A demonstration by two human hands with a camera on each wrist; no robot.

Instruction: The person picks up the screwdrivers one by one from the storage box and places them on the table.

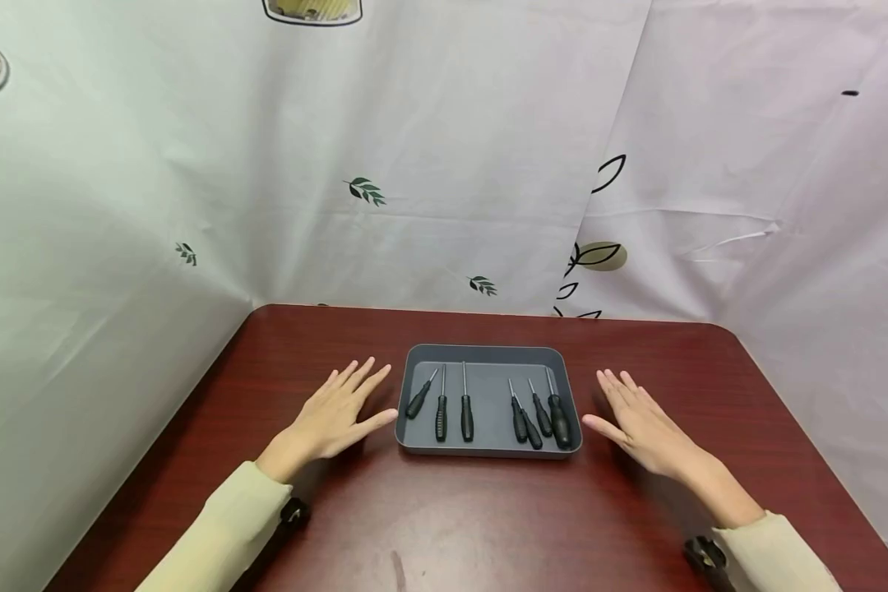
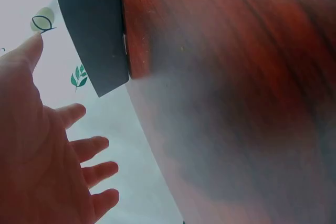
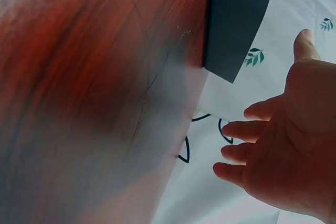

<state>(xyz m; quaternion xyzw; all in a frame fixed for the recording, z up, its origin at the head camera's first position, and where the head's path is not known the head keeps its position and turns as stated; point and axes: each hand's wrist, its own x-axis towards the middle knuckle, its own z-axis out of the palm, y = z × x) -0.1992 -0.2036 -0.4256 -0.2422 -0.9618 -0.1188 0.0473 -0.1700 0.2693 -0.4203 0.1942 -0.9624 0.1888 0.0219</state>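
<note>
A grey tray (image 1: pixel 488 452) lies on the table between the two hands. Inside it, three dark-handled screwdrivers (image 1: pixel 466 418) are spread along the left half, shafts pointing away. Several more screwdrivers (image 1: pixel 560 423) cluster at the right side, one with a thicker handle. My left hand (image 1: pixel 329 418) is spread palm down beside the tray's left wall, its thumb tip right at the rim. On the other side my right hand (image 1: pixel 647 427) hovers with fingers extended, thumb toward the tray. Neither hand holds anything. Both wrist views show the tray's outer wall (image 2: pixel 94 30) beyond the thumb.
The dark red wooden table (image 1: pixel 488 526) reaches back to a white cloth (image 1: pixel 444 148) printed with leaves, which hangs behind and along both sides. Each wrist carries a small black device (image 1: pixel 294 513) below its pale sleeve.
</note>
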